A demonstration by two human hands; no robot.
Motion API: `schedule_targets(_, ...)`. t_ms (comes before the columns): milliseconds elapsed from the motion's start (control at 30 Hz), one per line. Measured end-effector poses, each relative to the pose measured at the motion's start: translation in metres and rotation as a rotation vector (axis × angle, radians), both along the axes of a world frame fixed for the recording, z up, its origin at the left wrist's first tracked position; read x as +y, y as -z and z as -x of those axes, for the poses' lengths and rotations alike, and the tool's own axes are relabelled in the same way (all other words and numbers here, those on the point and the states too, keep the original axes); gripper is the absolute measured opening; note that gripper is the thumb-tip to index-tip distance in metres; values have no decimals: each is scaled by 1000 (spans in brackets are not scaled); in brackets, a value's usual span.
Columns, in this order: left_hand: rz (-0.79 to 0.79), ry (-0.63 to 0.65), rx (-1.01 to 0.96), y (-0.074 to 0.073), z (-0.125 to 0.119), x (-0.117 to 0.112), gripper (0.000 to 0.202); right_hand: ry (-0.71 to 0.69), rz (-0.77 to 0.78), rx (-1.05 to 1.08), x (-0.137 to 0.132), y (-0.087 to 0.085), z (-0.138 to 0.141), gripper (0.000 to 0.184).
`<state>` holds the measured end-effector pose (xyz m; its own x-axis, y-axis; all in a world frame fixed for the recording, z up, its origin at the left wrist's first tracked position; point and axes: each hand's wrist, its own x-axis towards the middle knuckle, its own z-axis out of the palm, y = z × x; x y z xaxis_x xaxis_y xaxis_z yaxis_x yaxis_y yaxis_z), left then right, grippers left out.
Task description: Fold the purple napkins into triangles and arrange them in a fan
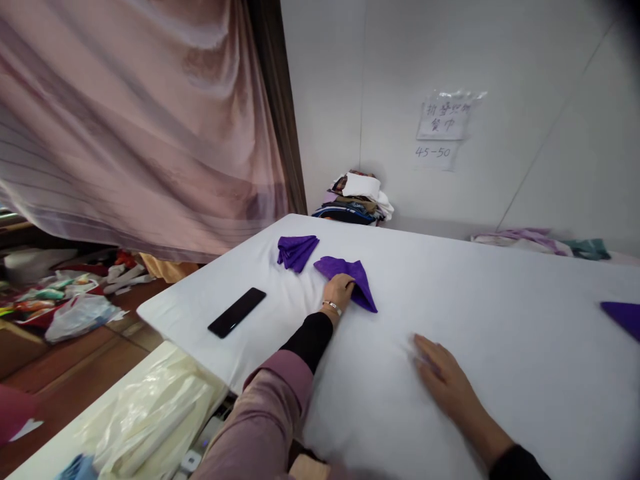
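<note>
A purple cloth napkin [367,291], partly folded and pointed at its near right corner, lies on the white-covered table [380,400]. My left hand [340,292] is closed on its near edge, the fingertips partly hidden by the cloth. Just to the left sits a second purple napkin [297,252], gathered into fan-like pleats. Lower and to the right, my right hand [443,373] hovers over or rests on the table, slightly blurred. Its fingers are stretched out and nothing shows in them. Another purple napkin [623,317] is cut off by the right edge of the view.
A black phone [237,313] lies on the table's left part. Folded clothes [353,200] are piled behind the far edge, and more cloth [525,241] lies along the wall. A pink curtain [150,120] hangs at left. Plastic bags [155,407] lie by the near left edge.
</note>
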<state>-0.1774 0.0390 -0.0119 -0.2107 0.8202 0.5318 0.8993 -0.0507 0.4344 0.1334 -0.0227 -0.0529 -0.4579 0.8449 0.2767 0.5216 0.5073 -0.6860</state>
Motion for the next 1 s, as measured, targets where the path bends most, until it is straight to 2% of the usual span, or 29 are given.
schedule_targets(167,-37,203,-27,-7,-56,-18,15,122,258,237,-7,-22,3,57)
schedule_targets(333,-42,432,-9,-12,-108,-40,10,29,259,408,-6,-24,6,78)
schedule_targets(433,-40,625,47,-12,-134,-55,10,-25,243,404,-6,-25,6,88)
schedule_targets(500,-54,719,50,-10,-147,-63,14,-9,227,380,-6,-27,6,84)
schedule_targets(633,-152,815,-4,-6,-158,-71,24,77,238,482,-2,-30,5,60)
schedule_targets(733,-176,799,-5,-4,-152,-68,29,146,304,622,3,-30,4,43)
schedule_targets(800,-139,724,20,-2,-142,-62,33,174,372,677,5,-31,3,35)
schedule_targets(1000,29,281,2,7,-106,-39,42,204,487,714,2,-34,2,25)
